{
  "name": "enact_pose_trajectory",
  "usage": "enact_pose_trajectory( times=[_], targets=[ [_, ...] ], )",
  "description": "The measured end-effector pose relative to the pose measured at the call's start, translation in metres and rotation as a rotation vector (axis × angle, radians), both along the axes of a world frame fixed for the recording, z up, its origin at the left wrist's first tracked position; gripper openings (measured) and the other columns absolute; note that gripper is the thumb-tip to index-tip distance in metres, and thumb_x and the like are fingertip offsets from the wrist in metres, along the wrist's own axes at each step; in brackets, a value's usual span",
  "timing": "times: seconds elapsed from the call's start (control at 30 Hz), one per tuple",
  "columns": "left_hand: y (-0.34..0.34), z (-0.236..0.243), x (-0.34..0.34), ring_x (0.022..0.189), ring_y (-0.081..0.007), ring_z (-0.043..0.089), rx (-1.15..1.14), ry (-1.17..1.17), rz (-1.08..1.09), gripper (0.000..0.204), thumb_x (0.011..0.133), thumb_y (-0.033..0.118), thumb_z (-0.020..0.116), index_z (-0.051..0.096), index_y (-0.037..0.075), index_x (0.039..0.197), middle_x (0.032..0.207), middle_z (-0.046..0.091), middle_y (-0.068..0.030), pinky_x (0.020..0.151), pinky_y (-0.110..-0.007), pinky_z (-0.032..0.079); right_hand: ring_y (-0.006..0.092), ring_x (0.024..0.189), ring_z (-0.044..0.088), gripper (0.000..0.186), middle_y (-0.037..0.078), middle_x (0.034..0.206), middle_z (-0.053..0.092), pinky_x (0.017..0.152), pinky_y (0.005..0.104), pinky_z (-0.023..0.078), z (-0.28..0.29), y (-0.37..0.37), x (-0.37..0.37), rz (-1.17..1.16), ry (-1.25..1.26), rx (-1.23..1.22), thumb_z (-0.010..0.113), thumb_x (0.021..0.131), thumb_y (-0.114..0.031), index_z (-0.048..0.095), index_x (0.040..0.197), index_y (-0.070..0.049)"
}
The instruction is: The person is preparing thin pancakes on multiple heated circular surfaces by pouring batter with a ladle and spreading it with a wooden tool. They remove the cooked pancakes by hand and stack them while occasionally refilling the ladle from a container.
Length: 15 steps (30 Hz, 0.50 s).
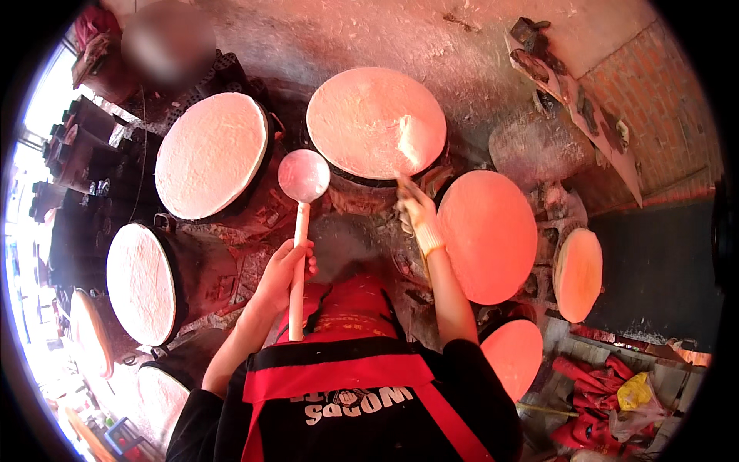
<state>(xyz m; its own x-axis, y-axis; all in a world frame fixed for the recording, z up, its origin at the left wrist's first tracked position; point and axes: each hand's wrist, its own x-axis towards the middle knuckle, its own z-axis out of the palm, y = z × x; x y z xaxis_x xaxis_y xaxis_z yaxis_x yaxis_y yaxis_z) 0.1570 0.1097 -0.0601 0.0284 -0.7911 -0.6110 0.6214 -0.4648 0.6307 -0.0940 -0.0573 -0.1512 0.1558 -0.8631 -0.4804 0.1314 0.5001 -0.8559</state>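
Observation:
My left hand [286,269] is closed round the pale handle of a ladle [304,177], held upright before me with its round bowl at the top. My right hand [416,209], in a light work glove with a yellowish cuff, is at the near right rim of a large round griddle [376,123]. Its fingers are bent together, and what they hold, if anything, is unclear. A pale layer covers that griddle, with a whiter, raised streak on its right side. Beside my right forearm lies another round griddle [487,237] with a smooth pinkish surface.
More coated round griddles [212,156] [141,285] stand on my left, and others [579,275] [514,358] on my right. Red cloth and a yellow bag [634,391] lie at the lower right. A leaning board [585,115] rests against the back wall; a blurred person's head shows at upper left.

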Motion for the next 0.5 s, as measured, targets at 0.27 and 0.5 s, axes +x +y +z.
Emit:
enact_pose_trajectory(
  times=[0.27, 0.5],
  targets=[
    [-0.023, -0.004, 0.004, 0.057, -0.0059, 0.040, 0.040, 0.042, -0.156, 0.011, 0.094, 0.014, 0.051, 0.045, 0.004, 0.094, 0.078, 0.047, -0.0015, 0.043, -0.018, 0.032, 0.0026, 0.039, 0.036, 0.035, -0.010, 0.072, 0.055, 0.034, 0.0194, 0.030, -0.012, 0.013, 0.010, -0.253, -0.106, -0.051, 0.052, 0.094, -0.015, 0.054, 0.127, -0.026],
    [-0.082, -0.034, 0.004, 0.052, -0.0069, 0.040, -0.023, -0.143, -0.280, 0.013, 0.093, 0.016, 0.050, 0.047, 0.004, 0.094, 0.072, 0.046, -0.0005, 0.043, -0.020, 0.033, 0.0037, 0.033, 0.032, 0.032, -0.010, 0.054, 0.044, 0.032, 0.0208, 0.027, -0.008, 0.019, -0.017, -0.128, 0.026, 0.017, 0.055, 0.093, -0.018, 0.056, 0.122, -0.030]
  ],
)
